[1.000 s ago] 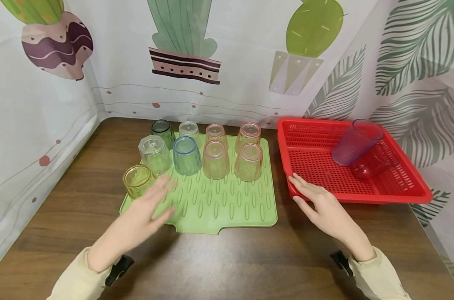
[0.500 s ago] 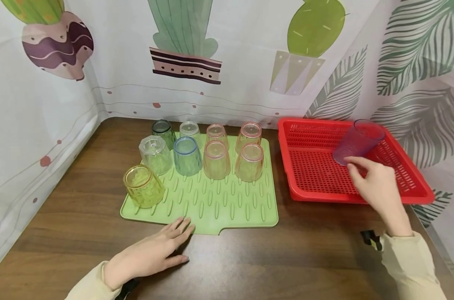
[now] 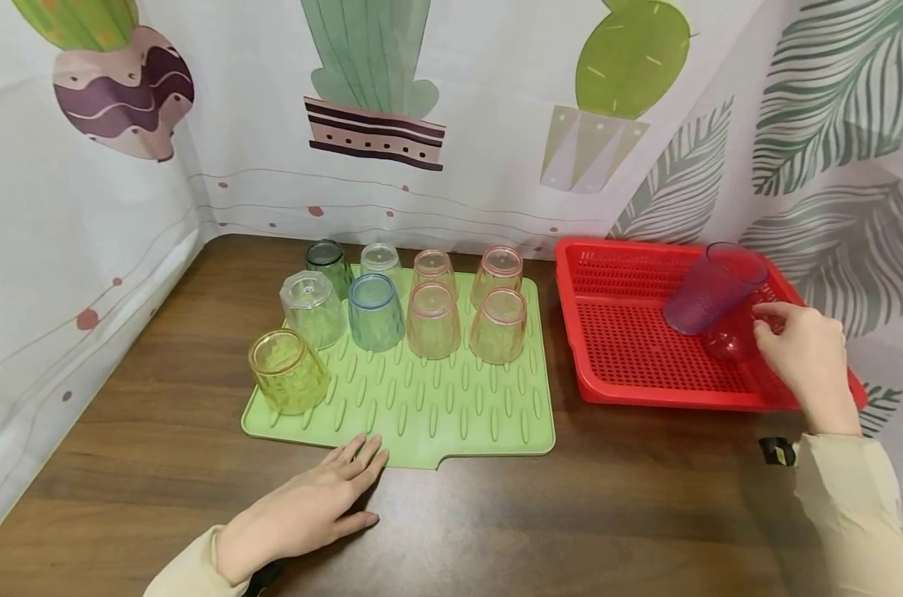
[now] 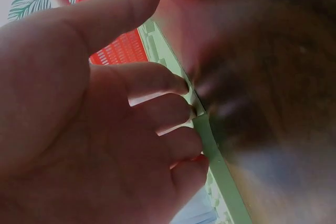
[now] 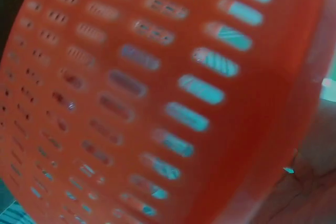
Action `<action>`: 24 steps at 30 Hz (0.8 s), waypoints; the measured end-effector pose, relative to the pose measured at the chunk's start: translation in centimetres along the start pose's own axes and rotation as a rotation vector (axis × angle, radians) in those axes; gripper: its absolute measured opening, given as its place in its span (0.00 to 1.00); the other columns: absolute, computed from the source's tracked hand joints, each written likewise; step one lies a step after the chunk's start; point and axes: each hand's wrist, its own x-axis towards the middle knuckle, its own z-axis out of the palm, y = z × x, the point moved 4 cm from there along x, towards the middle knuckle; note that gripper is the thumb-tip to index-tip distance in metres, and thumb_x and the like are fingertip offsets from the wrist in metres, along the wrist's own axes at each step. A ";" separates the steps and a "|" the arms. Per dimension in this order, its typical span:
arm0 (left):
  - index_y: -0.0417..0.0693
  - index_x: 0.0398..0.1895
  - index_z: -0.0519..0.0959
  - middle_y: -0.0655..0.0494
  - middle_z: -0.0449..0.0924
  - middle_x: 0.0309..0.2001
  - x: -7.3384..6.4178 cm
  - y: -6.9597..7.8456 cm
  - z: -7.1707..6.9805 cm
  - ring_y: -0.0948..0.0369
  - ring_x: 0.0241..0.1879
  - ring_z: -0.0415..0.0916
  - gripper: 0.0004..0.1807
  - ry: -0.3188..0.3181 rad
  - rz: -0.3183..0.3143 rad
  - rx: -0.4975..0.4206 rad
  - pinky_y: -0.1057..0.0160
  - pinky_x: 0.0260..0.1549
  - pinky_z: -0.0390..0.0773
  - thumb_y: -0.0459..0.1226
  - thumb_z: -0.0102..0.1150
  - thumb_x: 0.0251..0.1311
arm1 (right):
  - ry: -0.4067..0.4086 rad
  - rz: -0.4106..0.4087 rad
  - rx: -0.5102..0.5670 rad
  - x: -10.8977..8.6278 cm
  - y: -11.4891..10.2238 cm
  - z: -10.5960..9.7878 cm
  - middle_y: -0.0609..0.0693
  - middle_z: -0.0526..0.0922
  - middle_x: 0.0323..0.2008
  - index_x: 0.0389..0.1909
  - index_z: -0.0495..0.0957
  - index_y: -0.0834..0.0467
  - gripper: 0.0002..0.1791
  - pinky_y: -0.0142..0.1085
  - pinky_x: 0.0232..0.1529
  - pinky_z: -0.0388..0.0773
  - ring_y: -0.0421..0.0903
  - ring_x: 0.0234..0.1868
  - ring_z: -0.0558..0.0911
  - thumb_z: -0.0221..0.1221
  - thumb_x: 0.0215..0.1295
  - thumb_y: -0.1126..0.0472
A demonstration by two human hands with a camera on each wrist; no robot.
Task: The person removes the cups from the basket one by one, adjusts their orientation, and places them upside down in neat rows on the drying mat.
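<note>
On a green drying mat (image 3: 421, 423) stand several upturned drinking glasses, among them a yellow glass (image 3: 289, 373) at the front left and a blue glass (image 3: 376, 313) behind it. My left hand (image 3: 302, 518) rests with spread fingers at the mat's front edge and holds nothing. Inside the red basket (image 3: 626, 391) a clear glass (image 3: 722, 342) lies on its side. My right hand (image 3: 805, 356) reaches over the basket's right part, thumb and bent forefinger pinching the right end of this glass. A purple tumbler (image 3: 708, 294) leans just behind it.
The basket's slotted red wall (image 5: 220, 145) fills most of the right wrist view. A patterned curtain (image 3: 488, 99) hangs behind the brown wooden table (image 3: 511, 531).
My left hand has come off the yellow glass and down to the mat's front edge. My right hand has left the basket's left rim and moved right to the clear glass.
</note>
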 end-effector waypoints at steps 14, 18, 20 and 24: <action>0.37 0.72 0.59 0.38 0.55 0.73 0.0 0.1 0.2 0.41 0.73 0.52 0.38 0.005 -0.009 0.015 0.42 0.68 0.60 0.50 0.54 0.66 | -0.163 -0.072 -0.037 1.5 2.1 1.8 0.79 0.77 0.43 0.48 0.74 0.77 0.18 0.67 0.43 0.68 0.76 0.40 0.74 0.54 0.62 0.68; 0.37 0.72 0.60 0.38 0.56 0.73 0.0 0.1 0.3 0.41 0.73 0.53 0.37 0.019 -0.006 0.028 0.42 0.68 0.60 0.49 0.55 0.66 | -0.178 -0.084 -0.061 1.7 2.2 2.0 0.77 0.77 0.42 0.47 0.76 0.75 0.16 0.68 0.39 0.70 0.76 0.38 0.74 0.54 0.61 0.68; 0.37 0.72 0.60 0.38 0.57 0.73 0.0 0.1 0.3 0.41 0.72 0.53 0.37 0.027 0.000 0.037 0.42 0.68 0.60 0.49 0.55 0.66 | -0.190 -0.067 -0.074 1.7 2.2 2.0 0.76 0.78 0.42 0.46 0.77 0.73 0.15 0.66 0.35 0.70 0.76 0.37 0.74 0.54 0.61 0.67; 0.37 0.71 0.61 0.38 0.57 0.73 -0.1 0.1 0.4 0.41 0.72 0.54 0.37 0.038 0.008 0.045 0.42 0.67 0.61 0.48 0.55 0.66 | -0.192 -0.035 -0.092 1.6 2.2 1.9 0.75 0.79 0.41 0.44 0.78 0.70 0.14 0.61 0.28 0.70 0.74 0.35 0.74 0.54 0.62 0.66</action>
